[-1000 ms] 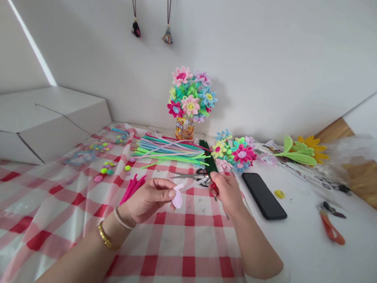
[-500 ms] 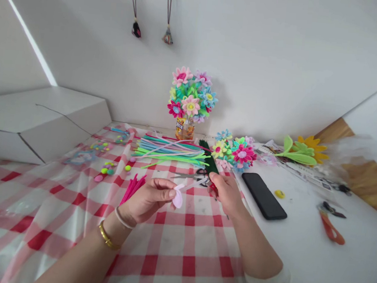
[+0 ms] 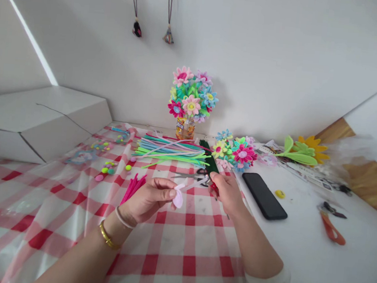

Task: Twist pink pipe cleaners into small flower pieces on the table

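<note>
- Petal of lilac pipe cleaner (image 3: 178, 199), above the checked tablecloth (image 3: 167, 246): likely light, soft, easily bent; pinch its edge gently.
- Your left hand (image 3: 154, 197) pinches it; your right hand (image 3: 226, 192) grips a red-handled tool (image 3: 214, 189).

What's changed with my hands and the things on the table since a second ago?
Nothing visibly moved, was grasped or was let go. Your left hand still pinches the lavender pipe-cleaner loop, your right hand keeps the red-handled tool, and the black-handled scissors lie as before.
</note>
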The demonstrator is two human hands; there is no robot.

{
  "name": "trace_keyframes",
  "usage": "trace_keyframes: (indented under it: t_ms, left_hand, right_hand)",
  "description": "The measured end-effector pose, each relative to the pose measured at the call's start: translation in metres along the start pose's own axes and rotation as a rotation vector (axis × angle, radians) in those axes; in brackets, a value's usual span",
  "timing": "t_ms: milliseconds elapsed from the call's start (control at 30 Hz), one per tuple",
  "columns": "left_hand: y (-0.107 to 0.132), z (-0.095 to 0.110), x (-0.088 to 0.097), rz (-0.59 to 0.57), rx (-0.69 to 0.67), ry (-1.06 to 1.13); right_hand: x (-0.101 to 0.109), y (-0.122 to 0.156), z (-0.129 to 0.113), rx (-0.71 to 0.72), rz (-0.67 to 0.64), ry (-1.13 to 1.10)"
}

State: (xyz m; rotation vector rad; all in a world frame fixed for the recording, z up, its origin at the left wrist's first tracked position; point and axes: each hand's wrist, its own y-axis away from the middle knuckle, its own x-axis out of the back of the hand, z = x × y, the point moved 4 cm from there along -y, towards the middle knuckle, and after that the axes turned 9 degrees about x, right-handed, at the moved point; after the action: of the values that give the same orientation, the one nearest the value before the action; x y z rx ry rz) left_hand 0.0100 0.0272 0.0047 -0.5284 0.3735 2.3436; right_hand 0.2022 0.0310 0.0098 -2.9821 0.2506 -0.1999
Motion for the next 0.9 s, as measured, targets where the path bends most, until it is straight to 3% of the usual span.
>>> trace_keyframes:
  t_ms: [900]
  left_hand:
    - [-0.0005,-0.0010,0.0025,0.006,-0.009,0.009]
  right_hand:
    - [0.0004,0.0003,-0.0002,-0.003,-0.019,0.002]
